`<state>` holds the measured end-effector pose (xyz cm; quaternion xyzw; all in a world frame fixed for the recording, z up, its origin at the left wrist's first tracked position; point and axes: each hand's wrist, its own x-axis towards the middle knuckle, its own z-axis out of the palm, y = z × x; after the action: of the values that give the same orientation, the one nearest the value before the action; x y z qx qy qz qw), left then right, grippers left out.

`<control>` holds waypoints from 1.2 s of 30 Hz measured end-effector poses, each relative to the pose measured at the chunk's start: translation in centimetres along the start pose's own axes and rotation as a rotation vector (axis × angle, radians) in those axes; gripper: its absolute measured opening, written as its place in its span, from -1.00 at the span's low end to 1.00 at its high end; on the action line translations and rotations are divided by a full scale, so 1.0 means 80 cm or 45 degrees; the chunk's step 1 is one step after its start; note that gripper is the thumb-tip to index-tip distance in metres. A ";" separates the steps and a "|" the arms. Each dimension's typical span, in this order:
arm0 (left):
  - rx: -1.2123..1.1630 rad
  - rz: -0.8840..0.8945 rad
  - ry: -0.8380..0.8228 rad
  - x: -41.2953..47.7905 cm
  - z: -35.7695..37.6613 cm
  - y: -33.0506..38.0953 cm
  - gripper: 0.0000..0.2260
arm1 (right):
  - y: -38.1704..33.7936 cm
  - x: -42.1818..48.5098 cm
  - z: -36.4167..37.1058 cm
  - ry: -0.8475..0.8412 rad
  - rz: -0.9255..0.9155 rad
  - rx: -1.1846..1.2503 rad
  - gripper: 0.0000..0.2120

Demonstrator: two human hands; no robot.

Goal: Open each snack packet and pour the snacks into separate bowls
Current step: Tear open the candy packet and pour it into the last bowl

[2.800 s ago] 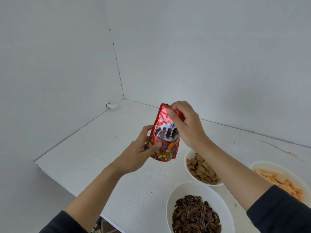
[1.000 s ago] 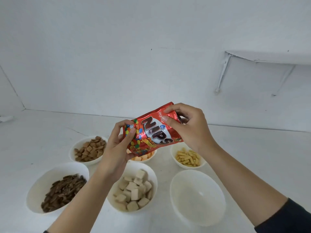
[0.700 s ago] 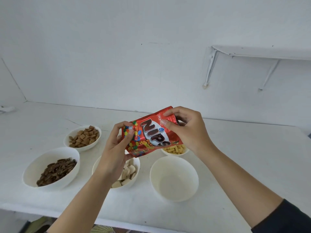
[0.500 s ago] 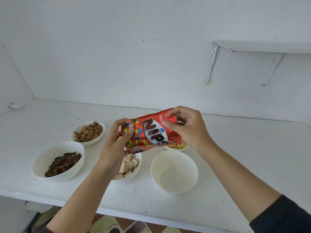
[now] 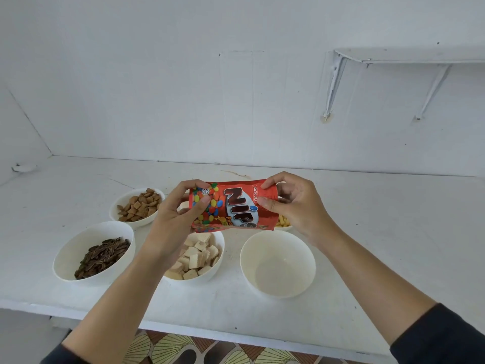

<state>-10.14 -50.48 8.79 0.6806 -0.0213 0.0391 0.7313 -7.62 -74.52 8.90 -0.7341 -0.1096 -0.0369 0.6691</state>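
White counter — bare white walls

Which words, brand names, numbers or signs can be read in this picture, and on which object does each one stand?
"NIPS": large dark letters across the front of the red packet, running sideways.
"JACKWILL": small white letters near the packet end beside the right hand.
"Pea": partial word under the logo; the rest is cut off.
Round emblem near the left hand: too small to read.

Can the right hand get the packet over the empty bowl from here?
Probably yes: the right hand holds the packet just above and behind the empty bowl, with nothing between them.
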 end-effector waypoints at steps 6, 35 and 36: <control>0.063 -0.032 -0.029 0.002 -0.009 -0.007 -0.85 | 0.018 -0.009 0.003 0.003 0.041 0.033 -0.80; 0.159 0.173 -0.002 0.003 -0.002 0.026 -0.87 | -0.004 -0.026 0.012 0.095 0.021 0.119 -0.77; 0.165 0.179 -0.001 0.004 -0.001 0.027 -0.87 | -0.002 -0.027 0.013 0.098 0.027 0.115 -0.77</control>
<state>-10.05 -50.25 10.98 0.7232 -0.0667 0.0913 0.6813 -9.88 -73.75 8.52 -0.7023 -0.0775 -0.0531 0.7057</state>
